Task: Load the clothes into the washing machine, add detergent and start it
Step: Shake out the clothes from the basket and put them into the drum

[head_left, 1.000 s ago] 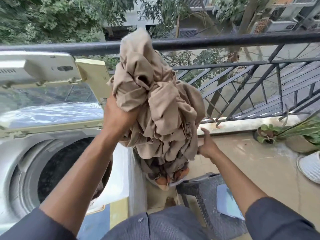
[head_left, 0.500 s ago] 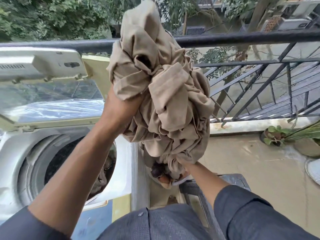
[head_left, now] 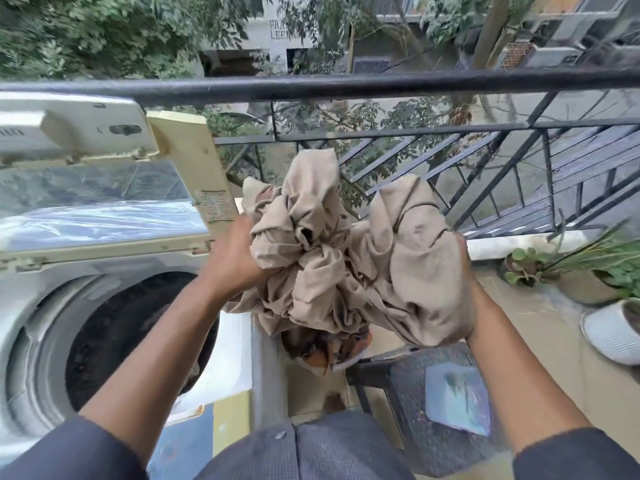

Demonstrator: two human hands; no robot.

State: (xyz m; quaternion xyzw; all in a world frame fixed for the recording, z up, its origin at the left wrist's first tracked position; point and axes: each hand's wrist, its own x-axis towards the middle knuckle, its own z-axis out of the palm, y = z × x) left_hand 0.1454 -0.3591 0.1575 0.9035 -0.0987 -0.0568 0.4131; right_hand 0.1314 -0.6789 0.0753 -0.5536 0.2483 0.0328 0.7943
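A crumpled beige cloth bundle (head_left: 349, 258) hangs in the air just right of the top-loading washing machine (head_left: 31, 306). My left hand (head_left: 232, 258) grips its left side. My right hand (head_left: 462, 258) holds its right side, mostly hidden behind the fabric. The machine's lid (head_left: 104, 188) stands raised, and the dark drum (head_left: 135, 334) lies open below my left forearm. An orange-patterned piece of clothing (head_left: 325, 351) sits under the bundle, partly hidden by it.
A black balcony railing (head_left: 346, 86) runs across the back. A dark plastic stool (head_left: 415, 386) with a light blue packet (head_left: 457, 396) on it stands at lower right. Potted plants (head_left: 588, 271) and a white ribbed pot (head_left: 613, 334) line the right edge.
The bundle has come down from above the railing to chest height. My right hand moved from under the bundle up to its right side, spreading the cloth between both hands.
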